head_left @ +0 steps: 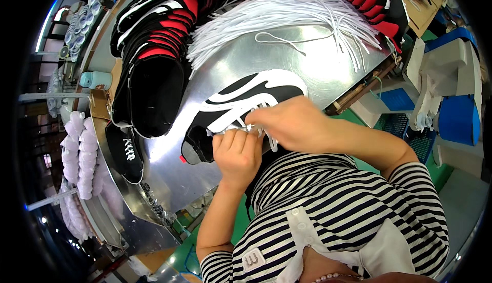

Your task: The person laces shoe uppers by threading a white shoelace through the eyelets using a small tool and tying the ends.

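A black and white shoe upper (215,98) lies on the metal table in front of me, its toe pointing away to the right. White lace runs through the eyelets in its middle. My left hand (237,154) is closed on the near edge of the upper, fingers curled over it by the opening. Over the lacing, my right hand (292,125) pinches a white shoelace (250,128), slightly smeared by motion. The fingertips of both hands almost meet, and what lies right between them is partly hidden.
Stacked black, red and white shoe uppers (154,73) stand at the left, with more uppers (366,1) at the far right. A pile of white laces (277,11) covers the back of the metal table (205,183). A black laced piece (124,152) lies at the left edge.
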